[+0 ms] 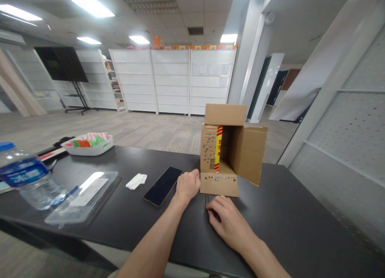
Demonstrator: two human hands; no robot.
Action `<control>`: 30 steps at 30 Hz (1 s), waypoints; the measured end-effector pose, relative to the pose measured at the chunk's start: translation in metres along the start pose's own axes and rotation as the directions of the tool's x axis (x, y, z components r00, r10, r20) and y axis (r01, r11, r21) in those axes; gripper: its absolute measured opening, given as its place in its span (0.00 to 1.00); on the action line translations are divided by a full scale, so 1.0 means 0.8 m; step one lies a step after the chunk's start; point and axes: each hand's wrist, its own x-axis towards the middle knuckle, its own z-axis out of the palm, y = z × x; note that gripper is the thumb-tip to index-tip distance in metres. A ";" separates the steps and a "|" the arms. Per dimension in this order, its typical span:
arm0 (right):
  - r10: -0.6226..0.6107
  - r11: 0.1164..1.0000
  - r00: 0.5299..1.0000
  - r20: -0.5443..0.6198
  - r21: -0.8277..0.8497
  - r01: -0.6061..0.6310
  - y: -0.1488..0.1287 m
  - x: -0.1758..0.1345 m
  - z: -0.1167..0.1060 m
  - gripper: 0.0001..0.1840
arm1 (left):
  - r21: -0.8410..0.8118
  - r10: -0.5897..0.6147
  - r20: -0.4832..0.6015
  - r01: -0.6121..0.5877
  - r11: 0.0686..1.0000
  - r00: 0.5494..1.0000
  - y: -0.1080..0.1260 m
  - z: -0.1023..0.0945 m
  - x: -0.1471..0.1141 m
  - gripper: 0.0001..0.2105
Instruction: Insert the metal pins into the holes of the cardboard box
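Note:
A cardboard box stands on the dark table with its opening towards me and its flaps spread. Small round silvery and dark spots dot its left flap and its lower flap. My left hand is closed beside the lower flap's left edge; whatever its fingers hold is hidden. In front of that flap, my right hand rests with curled fingers, thumb and forefinger close together. A thin dark line runs from the flap towards the right fingertips; I cannot tell what it is.
Left of my hands lie a black phone, a crumpled white tissue and a clear plastic case. A water bottle stands farther left, with a white basket behind. A perforated panel flanks the table's right side.

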 end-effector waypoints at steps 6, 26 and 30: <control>0.041 0.999 0.998 -0.049 -0.011 -0.042 0.002 0.007 -0.016 0.07 | -0.012 -0.017 0.012 0.017 1.000 1.000 0.001 -0.002 0.000 0.15; 0.110 0.932 0.926 -0.360 -0.286 -0.222 0.057 0.068 -0.009 0.04 | 0.014 0.004 -0.026 -0.004 1.000 1.000 -0.003 0.008 0.002 0.15; 0.108 0.925 0.921 -0.374 -0.302 -0.231 0.060 0.067 -0.005 0.04 | 0.012 0.000 -0.025 0.000 1.000 1.000 -0.004 0.008 0.003 0.15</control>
